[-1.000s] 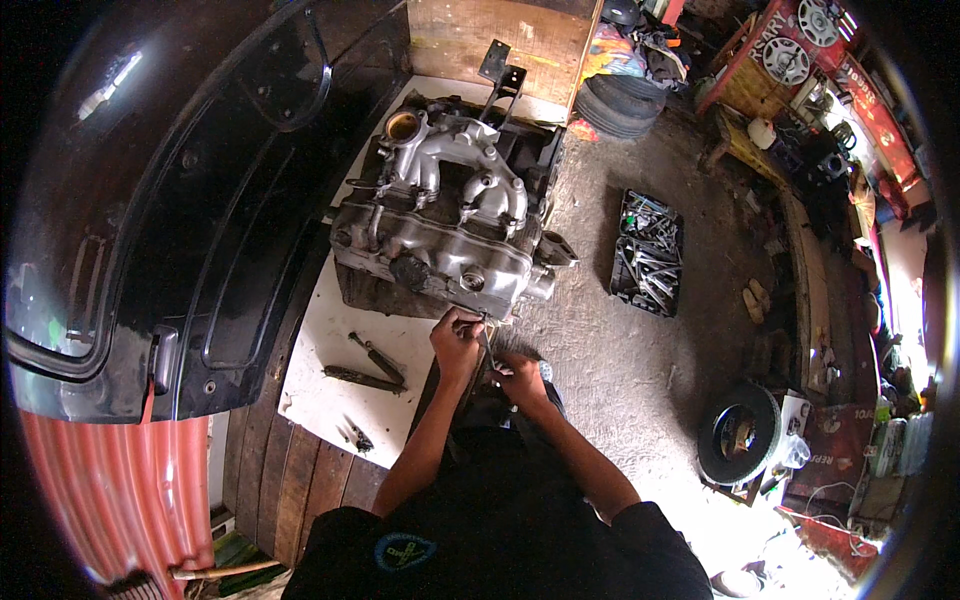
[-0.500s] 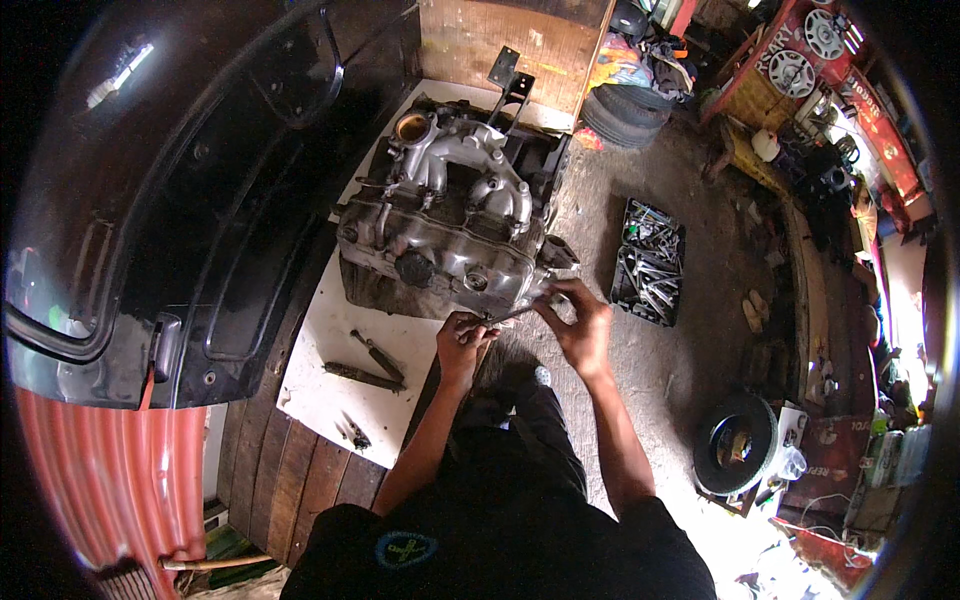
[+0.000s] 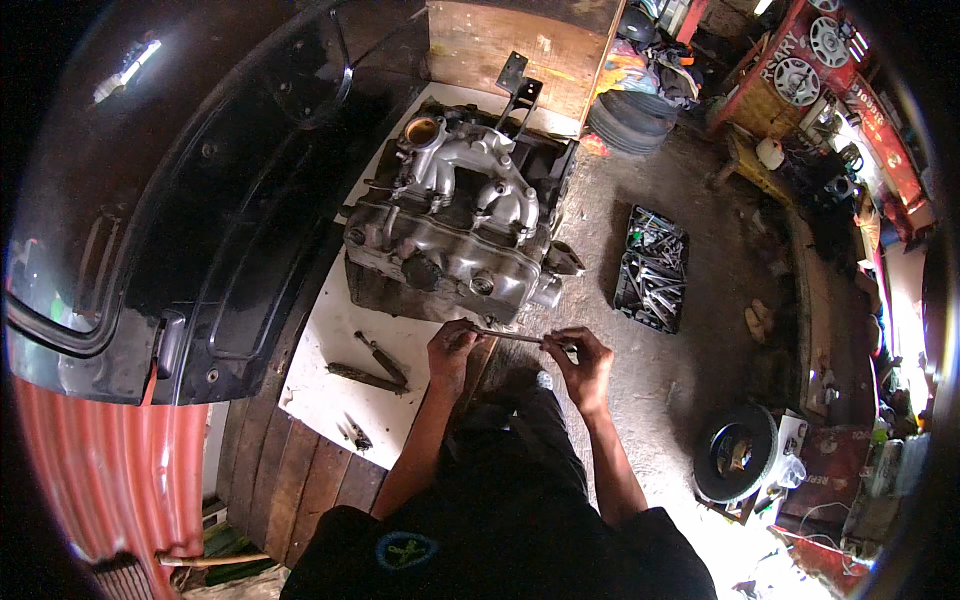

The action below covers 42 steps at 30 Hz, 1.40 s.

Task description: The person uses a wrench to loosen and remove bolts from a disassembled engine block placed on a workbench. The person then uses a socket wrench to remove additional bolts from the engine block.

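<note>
A thin metal rod (image 3: 508, 336) stretches nearly level between my two hands, just in front of the engine. My left hand (image 3: 452, 352) is closed around its left end. At the other end, the fingertips of my right hand (image 3: 582, 362) pinch it. The rod's ends are hidden in the fingers, so its exact kind does not show. Beyond the hands sits the greasy engine (image 3: 450, 250), with a silver valve cover and intake manifold (image 3: 470, 155) on top. A gap lies between the rod and the engine.
On the white board (image 3: 330, 400) lie dark tools (image 3: 375, 370) and small metal parts (image 3: 357, 436). A black tray (image 3: 652, 270) full of wrenches and sockets rests on the floor to the right. A black car panel (image 3: 230, 200) fills the left; tires (image 3: 630, 122) stand farther back.
Both hands have drawn back slightly from the engine. The right hand has come down and its grip has shifted, so more of the rod shows, lying flatter between the hands.
</note>
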{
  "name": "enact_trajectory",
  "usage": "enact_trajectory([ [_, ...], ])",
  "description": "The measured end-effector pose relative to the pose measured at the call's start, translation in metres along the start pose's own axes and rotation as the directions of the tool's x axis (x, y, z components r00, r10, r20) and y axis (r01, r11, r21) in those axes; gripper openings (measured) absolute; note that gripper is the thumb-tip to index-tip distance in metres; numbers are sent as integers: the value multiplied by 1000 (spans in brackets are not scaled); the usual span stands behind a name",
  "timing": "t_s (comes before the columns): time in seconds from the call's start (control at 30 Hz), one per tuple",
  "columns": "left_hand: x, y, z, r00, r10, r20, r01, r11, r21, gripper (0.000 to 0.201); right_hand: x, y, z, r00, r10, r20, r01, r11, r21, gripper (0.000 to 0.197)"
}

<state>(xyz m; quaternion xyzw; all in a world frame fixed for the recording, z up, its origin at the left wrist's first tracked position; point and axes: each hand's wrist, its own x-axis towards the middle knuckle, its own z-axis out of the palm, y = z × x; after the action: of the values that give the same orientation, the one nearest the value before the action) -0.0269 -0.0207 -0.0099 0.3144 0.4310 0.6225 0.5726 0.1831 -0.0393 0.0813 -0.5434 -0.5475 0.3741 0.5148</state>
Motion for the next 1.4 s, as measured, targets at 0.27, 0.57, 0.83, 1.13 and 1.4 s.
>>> enact_trajectory([
  [0.27, 3, 15, 21, 999, -34, -24, 39, 979, 199, 15, -47, 60, -6, 980, 87, 177, -46, 974, -223, 22],
  [0.57, 7, 22, 25, 991, 130, 34, -133, 907, 400, 13, -51, 106, 54, 956, 72, 286, -10, 978, -210, 29],
  [0.83, 10, 18, 24, 988, 152, 13, -136, 839, 527, 13, -47, 118, 82, 944, 58, 326, 12, 978, -209, 33],
  [1.13, 9, 29, 31, 979, 200, 35, -171, 719, 674, 12, -42, 106, 81, 934, 123, 334, -43, 970, -238, 35],
  [1.4, 10, 33, 34, 980, 196, 48, -174, 700, 693, 12, -46, 114, 85, 921, 150, 360, -68, 971, -231, 34],
])
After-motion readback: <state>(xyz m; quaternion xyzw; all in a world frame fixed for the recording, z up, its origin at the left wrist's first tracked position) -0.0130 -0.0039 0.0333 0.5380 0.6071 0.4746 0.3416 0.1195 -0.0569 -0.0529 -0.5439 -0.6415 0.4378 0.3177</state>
